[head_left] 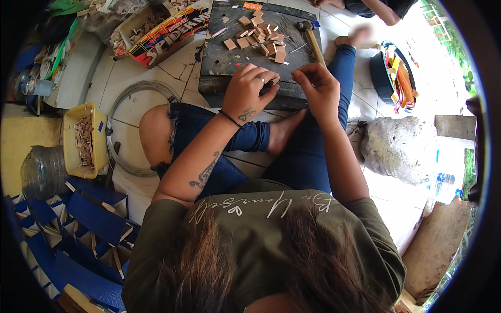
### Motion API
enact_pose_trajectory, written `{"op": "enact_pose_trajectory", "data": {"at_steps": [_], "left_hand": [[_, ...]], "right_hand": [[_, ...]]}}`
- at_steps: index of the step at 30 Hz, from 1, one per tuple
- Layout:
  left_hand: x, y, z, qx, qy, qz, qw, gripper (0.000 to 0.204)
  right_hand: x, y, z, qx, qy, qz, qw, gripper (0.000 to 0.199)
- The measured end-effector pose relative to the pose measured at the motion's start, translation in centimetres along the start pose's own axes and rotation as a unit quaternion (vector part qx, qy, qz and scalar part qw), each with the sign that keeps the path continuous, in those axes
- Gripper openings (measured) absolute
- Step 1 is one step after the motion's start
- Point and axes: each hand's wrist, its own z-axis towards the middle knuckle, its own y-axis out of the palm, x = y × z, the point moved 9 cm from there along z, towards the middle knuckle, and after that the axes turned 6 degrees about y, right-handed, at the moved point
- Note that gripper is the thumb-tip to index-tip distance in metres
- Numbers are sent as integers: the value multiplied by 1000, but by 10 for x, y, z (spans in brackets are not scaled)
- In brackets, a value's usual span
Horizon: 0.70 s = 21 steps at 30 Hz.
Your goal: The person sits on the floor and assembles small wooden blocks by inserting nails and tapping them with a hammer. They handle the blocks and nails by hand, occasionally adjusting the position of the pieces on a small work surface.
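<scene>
A small flat piece of light brown wood (275, 81) sits pinched at the fingertips of the left hand (249, 93), right at the near edge of a dark, worn wooden work block (222, 60) that lies on the white tiled floor (156, 70). The left hand is curled and holds that little piece, and it wears a ring and a thin black wrist band. The right hand (319, 88) is just beside it, with its fingers bent in close together near the same piece; something thin may be held there, but it is too small to tell. Farther back on the block lies a pile of small wooden squares (261, 39), well apart from the hands. A hammer with a wooden handle (312, 40) lies on the right side of the block, near the right hand. The person's legs in blue jeans (308, 151) fold around the near side of the block. To the left on the floor is a coil of grey wire (128, 99), and next to it a yellow plastic tub of wood bits (83, 141). Blue folded cardboard pieces (83, 229) are stacked at the lower left. A colourful cardboard box (162, 31) stands beyond the wire. On the right are a dark round bowl with bright strips (394, 73) and a lumpy grey sack (399, 148).
</scene>
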Motion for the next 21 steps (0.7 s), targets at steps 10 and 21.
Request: {"op": "enact_pose_trajectory", "data": {"at_steps": [10, 21], "left_hand": [[-21, 5, -4, -27, -103, -99, 989, 13], [-25, 5, -3, -45, -120, -107, 986, 13]], "right_hand": [[-25, 9, 2, -6, -51, -65, 997, 11], [-38, 16, 0, -9, -90, -90, 992, 11]]}}
